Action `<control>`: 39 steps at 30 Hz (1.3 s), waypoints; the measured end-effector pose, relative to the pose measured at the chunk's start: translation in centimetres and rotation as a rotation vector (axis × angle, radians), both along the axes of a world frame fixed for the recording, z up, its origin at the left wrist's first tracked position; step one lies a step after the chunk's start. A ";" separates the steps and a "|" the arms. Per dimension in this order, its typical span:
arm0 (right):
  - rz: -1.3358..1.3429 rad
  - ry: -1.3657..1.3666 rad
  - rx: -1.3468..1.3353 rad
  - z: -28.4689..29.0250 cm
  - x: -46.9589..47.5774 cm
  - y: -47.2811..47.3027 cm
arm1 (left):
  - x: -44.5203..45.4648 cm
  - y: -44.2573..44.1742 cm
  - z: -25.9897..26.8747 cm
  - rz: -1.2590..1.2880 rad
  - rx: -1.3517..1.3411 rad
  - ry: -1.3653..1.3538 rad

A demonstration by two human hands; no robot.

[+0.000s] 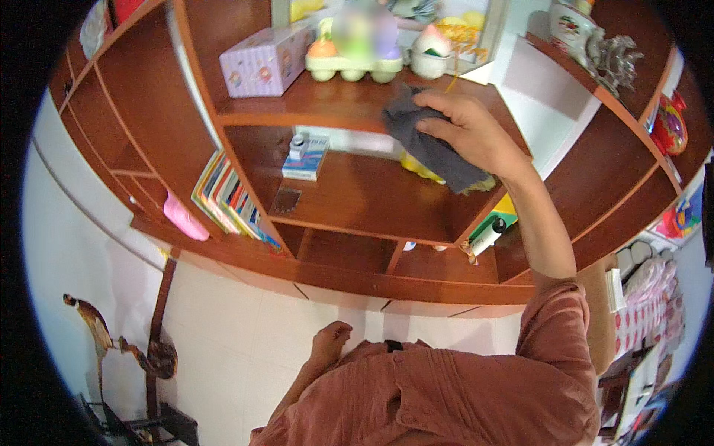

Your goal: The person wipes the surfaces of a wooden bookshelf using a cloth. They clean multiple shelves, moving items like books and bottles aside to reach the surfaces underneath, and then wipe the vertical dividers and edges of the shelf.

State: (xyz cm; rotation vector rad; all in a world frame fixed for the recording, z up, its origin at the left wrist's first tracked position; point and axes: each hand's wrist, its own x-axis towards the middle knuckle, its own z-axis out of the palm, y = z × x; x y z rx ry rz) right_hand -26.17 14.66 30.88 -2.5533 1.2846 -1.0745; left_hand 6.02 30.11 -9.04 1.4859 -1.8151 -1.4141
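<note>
A dark grey cloth [427, 142] is gripped in my right hand [474, 125], my thumb and fingers pressed over its upper part. The cloth is at the right part of the upper shelf's front edge [312, 120] and hangs in front of the opening below. Behind it, a yellow item [419, 167] is partly hidden on the lower shelf. My left hand [332, 339] hangs low beside my body, its fingers curled, with nothing visible in it. On the upper shelf stand a purple patterned box [254, 72], an egg-tray-shaped ornament [354, 68] and a small peach-topped pot [430, 58].
On the lower shelf [362, 195] lie a blue-and-white box [307, 161] and a small clear item [287, 199]. Books [228, 195] lean at the left. A white bottle with a black cap [487, 237] sits in the right compartment. Glass ornaments [616, 58] stand on the right-hand shelf.
</note>
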 end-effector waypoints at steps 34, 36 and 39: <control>-0.463 0.016 0.020 -33.9 9.9 -4.8 | 25.4 7.2 -15.3 0.705 0.366 0.145; -0.530 0.038 -0.013 -33.4 11.1 -4.1 | 26.2 8.1 -16.3 0.782 0.375 0.151; -0.409 0.129 0.028 -34.2 14.6 -2.1 | 27.9 10.3 -19.5 0.885 0.510 0.103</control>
